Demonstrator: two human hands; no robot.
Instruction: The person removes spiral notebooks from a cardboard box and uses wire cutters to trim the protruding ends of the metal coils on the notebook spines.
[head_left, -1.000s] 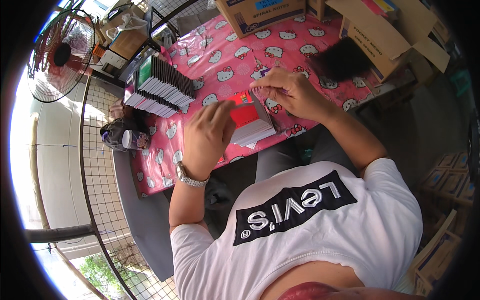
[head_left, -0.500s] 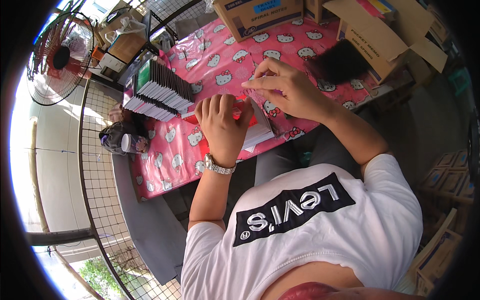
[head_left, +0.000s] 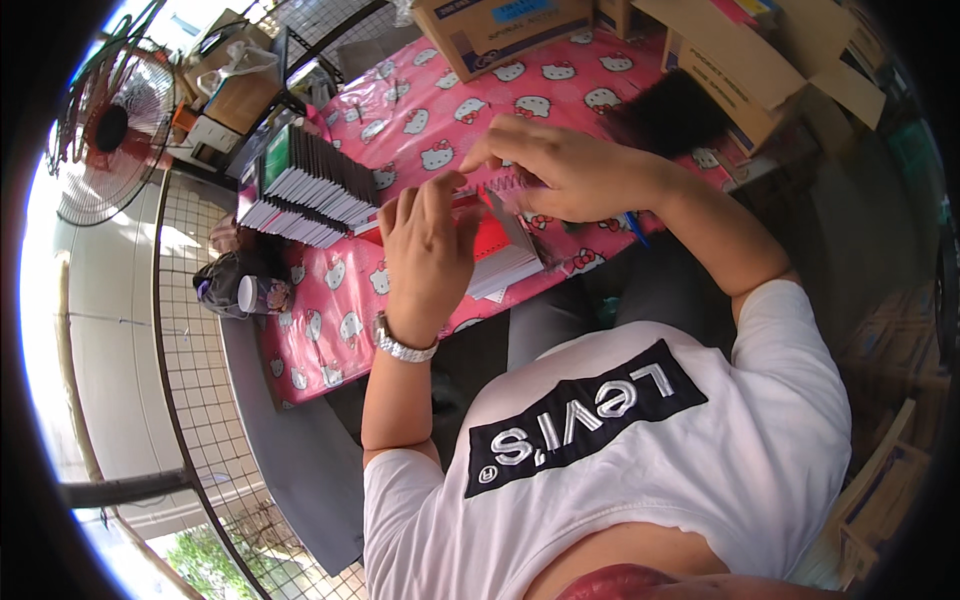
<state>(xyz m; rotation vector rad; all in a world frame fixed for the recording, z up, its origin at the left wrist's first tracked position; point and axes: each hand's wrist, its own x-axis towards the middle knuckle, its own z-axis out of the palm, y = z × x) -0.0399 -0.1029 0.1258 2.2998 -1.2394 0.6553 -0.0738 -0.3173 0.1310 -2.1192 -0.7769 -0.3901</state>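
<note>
At the table's near edge, my left hand (head_left: 425, 245), wearing a metal watch, has its fingers curled over a red-covered notebook (head_left: 492, 238). The grip's underside is hidden. My right hand (head_left: 570, 172) arches opposite, thumb and fingers bent round a thin spiral binding coil (head_left: 500, 184) that shows between the two hands. Where the coil meets the notebook is partly covered by my fingers. Beneath lies a thick stack of white sheets (head_left: 508, 270). Just below my right wrist a slim blue object (head_left: 637, 228) sticks out; its kind is unclear.
Stacked dark-covered notebooks (head_left: 315, 185) stand at the left. A heap of black coils (head_left: 672, 115) lies right of my hands, beside an open carton (head_left: 735, 85). Another carton (head_left: 505, 35) is at the back. A cup (head_left: 265, 293) and dark bag (head_left: 225, 278) sit far left, near a fan (head_left: 110, 128).
Both hands have shifted slightly left, and my right hand has turned lower and flatter. The coil now shows more plainly between them, and the blue object has come into sight.
</note>
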